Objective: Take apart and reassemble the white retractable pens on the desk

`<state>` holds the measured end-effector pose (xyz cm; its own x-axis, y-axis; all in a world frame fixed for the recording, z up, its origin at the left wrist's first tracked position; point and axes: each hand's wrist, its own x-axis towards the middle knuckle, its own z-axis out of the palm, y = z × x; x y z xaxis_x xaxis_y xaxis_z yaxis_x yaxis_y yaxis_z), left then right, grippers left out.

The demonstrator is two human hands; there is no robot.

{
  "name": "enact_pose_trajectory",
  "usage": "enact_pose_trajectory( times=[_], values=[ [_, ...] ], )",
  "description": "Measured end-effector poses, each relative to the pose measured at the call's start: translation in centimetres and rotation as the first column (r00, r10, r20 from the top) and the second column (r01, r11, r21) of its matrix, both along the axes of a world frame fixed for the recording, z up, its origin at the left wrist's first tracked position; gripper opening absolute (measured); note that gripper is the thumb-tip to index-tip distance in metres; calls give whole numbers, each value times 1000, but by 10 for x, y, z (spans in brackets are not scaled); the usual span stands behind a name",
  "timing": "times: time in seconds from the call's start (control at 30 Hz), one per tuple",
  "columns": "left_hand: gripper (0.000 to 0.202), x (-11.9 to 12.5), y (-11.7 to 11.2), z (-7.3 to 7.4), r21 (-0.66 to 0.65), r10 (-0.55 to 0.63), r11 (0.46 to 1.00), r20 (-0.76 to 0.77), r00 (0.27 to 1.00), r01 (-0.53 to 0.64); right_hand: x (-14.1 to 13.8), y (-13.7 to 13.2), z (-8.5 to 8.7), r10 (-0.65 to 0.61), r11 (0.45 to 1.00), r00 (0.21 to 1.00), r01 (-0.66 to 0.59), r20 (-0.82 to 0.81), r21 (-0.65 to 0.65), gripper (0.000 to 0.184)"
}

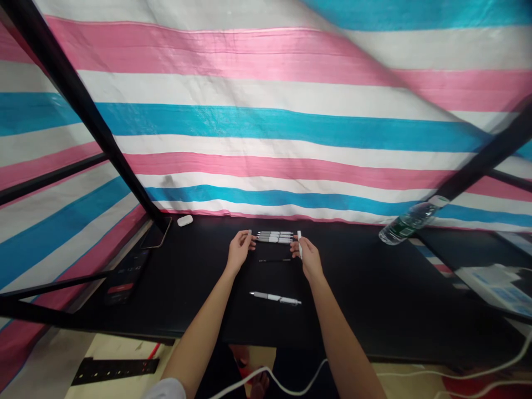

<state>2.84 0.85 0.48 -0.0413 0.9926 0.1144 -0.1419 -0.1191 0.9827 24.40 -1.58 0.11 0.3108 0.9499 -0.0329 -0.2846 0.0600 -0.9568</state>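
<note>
Several white-and-grey pens [274, 237] lie side by side in a row on the black tabletop [183, 277]. At their left end my left hand [240, 250] is closed, thumb against fingers, with a small greyish piece at the fingertips too small to name. On the other side, my right hand [310, 257] grips a white pen barrel [300, 244], held nearly upright in the view. A thin dark pen refill [275, 260] lies between the hands. Closer to me, a single white-and-grey pen [275, 298] rests crosswise on the table.
A white earbud case [185, 220] and a dark phone [157, 233] are at the back left, with another phone showing a timer [127, 277] nearer. A plastic bottle [411, 220] lies tilted at the back right. Black frame bars and striped sheeting [266, 122] surround the table.
</note>
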Motion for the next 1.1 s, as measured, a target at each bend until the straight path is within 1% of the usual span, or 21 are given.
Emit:
enact_pose_trajectory(
  times=[0.1,0.23,0.33,0.43,0.5,0.6,0.7,0.8,0.93,1.0,1.1],
  values=[
    [40,0,-1,1,-27,-32,999,8,999,32,1,1,-1,14,1000,1000,-14,3,-13,38],
    [38,0,-2,2,3,-51,999,-26,998,51,2,1,-3,-6,1000,998,5,63,9,38],
    [29,-1,-1,2,84,-56,995,-60,997,61,1,0,-3,-48,997,989,38,142,71,32],
    [20,-1,-2,4,165,-41,985,-99,994,58,0,-1,-1,-70,990,984,47,166,136,26],
    [17,-1,-3,7,194,-36,979,-128,991,60,-1,-2,0,-75,981,979,38,190,188,22],
    [14,-1,-6,12,222,-40,972,-144,989,72,-2,-4,3,-75,963,959,-1,274,269,17],
    [13,-1,-7,14,238,-41,968,-141,989,74,-2,-5,3,-76,952,940,-31,334,305,16],
    [16,-1,-6,13,244,-26,968,-144,989,61,0,-4,1,-87,952,925,-31,369,304,17],
    [19,-1,-3,8,245,13,969,-131,991,20,2,-1,-4,-140,959,890,14,433,283,24],
    [23,-2,-1,4,226,36,974,-131,991,-6,2,0,-5,-139,968,894,32,426,249,30],
    [27,-4,1,0,191,71,981,-155,985,-40,0,1,-7,-99,983,921,32,376,183,38]
  ],
)
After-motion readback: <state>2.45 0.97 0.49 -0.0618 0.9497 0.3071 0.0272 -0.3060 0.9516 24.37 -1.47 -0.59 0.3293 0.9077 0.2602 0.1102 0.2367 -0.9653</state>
